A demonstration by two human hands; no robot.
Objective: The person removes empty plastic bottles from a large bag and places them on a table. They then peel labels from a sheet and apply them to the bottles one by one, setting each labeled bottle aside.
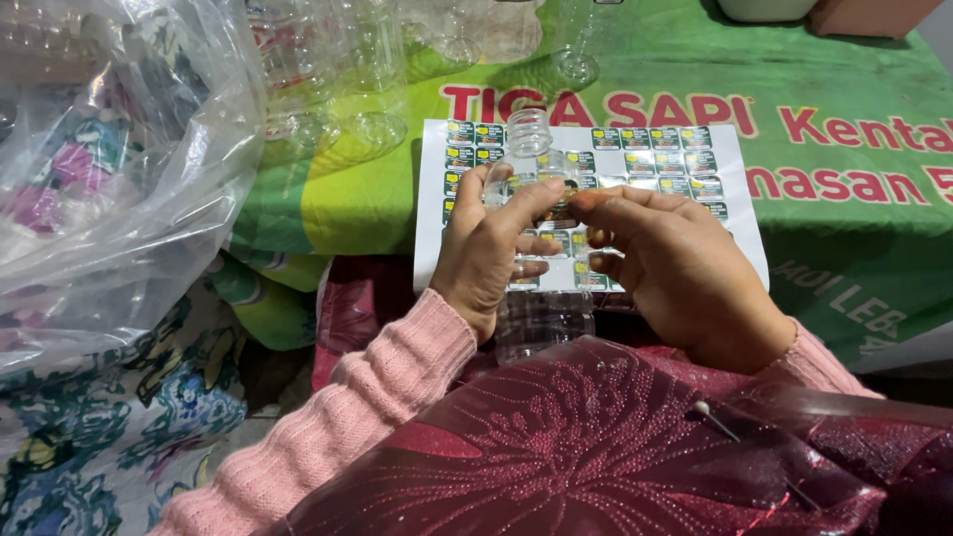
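**Sticker going onto a clear bottle**

Over the lap, the left hand [491, 248] is wrapped around a clear plastic bottle [536, 238]. The right hand [675, 263] pinches a small sticker [562, 206] against its side. Likely mid-labelling; next comes smoothing it flat. Beyond lies the sticker sheet [655, 154] on green cloth [854, 89].

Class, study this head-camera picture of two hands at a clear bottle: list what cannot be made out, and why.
- Clear plastic bottle, head view: its middle is hidden by the left hand and right hand.
- Sticker sheet: lower part is covered by both hands.
- Plastic bag: contents blurred, cut off by the left edge.
- Empty bottles: tops cut off at the upper edge.
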